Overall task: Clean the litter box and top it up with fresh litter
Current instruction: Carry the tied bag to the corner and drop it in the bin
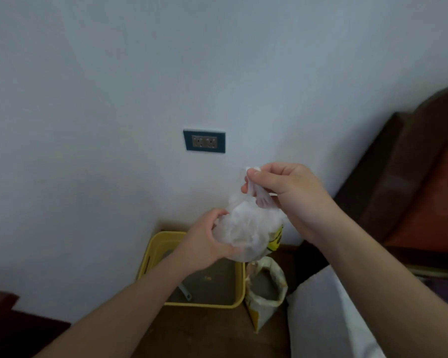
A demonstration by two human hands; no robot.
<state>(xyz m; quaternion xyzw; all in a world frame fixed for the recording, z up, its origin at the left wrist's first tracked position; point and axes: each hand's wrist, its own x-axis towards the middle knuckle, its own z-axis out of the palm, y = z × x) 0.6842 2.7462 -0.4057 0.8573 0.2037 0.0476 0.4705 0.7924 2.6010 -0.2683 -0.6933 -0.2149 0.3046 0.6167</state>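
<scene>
A white plastic bag (pixel 248 228), bulging and with a yellow print on one side, hangs in the air in front of the wall. My left hand (pixel 207 241) cups its lower left side. My right hand (pixel 285 192) pinches the twisted top of the bag between thumb and fingers. Below them, a yellow litter box (pixel 239 288) stands on the floor against the wall, holding grey litter and a grey scoop (pixel 185 291). Beside its right wall, an open litter sack (pixel 267 288) stands upright with grey litter inside.
A wall socket (pixel 204 141) sits on the white wall above the box. A dark wooden bed frame with a red cushion (pixel 424 197) rises on the right, white bedding (pixel 318 313) below it. Dark furniture (pixel 0 311) stands at the lower left.
</scene>
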